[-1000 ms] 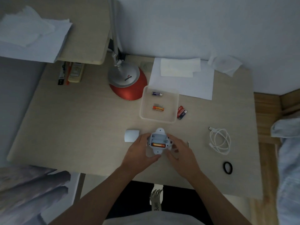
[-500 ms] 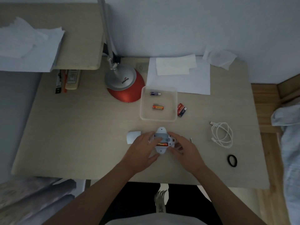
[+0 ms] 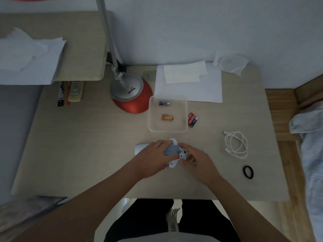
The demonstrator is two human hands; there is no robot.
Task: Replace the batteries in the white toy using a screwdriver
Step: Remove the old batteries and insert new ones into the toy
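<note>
Both hands clasp the white toy (image 3: 172, 151) just in front of the clear tray (image 3: 167, 131): left hand (image 3: 153, 158) curled over it, right hand (image 3: 197, 159) pinching its edge. Best to brace it flat with the left, compartment facing up, freeing right fingertips for fine work

table (image 3: 78, 145): pale wood grain, matt
lamp base (image 3: 134, 106): glossy red shell, brushed silver metal cap
tray (image 3: 150, 117): translucent plastic, smooth
toy (image 3: 172, 164): white plastic, smooth
paper (image 3: 201, 92): white sheets, matt
cable (image 3: 226, 134): white, smooth sheath
</note>
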